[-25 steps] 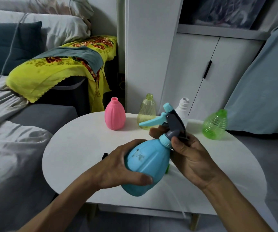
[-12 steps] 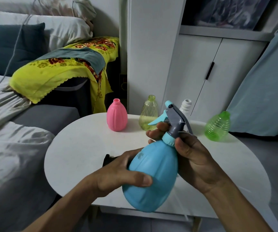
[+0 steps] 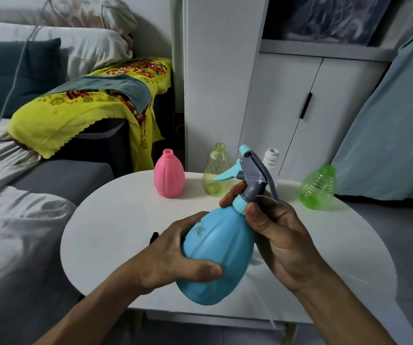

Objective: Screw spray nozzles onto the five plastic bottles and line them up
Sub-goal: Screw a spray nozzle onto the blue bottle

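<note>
I hold a blue bottle (image 3: 219,255) tilted above the round white table (image 3: 115,220). My left hand (image 3: 175,260) wraps around its body. A grey and blue spray nozzle (image 3: 251,173) sits on its neck, and my right hand (image 3: 275,235) pinches the blue collar there. Along the table's far edge stand a pink bottle (image 3: 168,178), a clear yellow bottle (image 3: 215,174), a white bottle (image 3: 270,159) partly hidden behind the nozzle, and a green ribbed bottle (image 3: 318,188), all without nozzles.
A small black piece (image 3: 153,237) peeks out on the table behind my left hand. A bed with grey sheets (image 3: 13,220) lies to the left, white cupboard doors (image 3: 300,115) stand behind the table, and a pale blue cover (image 3: 389,135) leans at the right.
The bottle has tipped more upright and the nozzle head has turned, its trigger now pointing left. My right fingers have shifted around the collar.
</note>
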